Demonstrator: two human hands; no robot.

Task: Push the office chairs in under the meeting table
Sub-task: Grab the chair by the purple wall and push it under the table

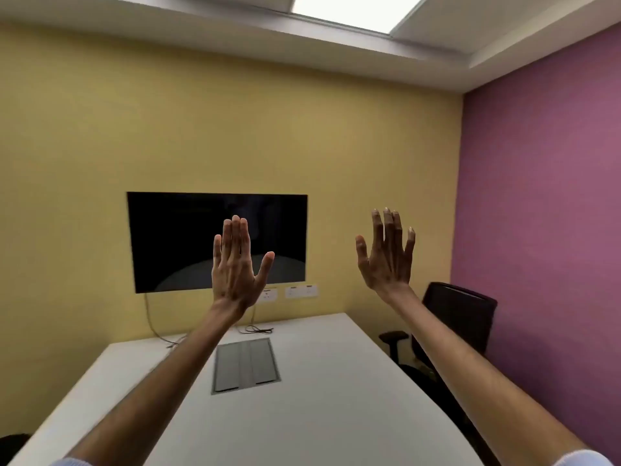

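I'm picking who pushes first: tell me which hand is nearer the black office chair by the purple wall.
Right. The right hand is raised open just up and left of the black office chair; the left hand is raised farther left, in front of the wall screen. Neither touches it.

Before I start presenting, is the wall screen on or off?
Off, apparently: the wall screen is black, showing only a faint reflection of the table.

A white meeting table (336,381) fills the middle; 1 black office chair (460,317) stands between its right edge and the purple wall (544,230).
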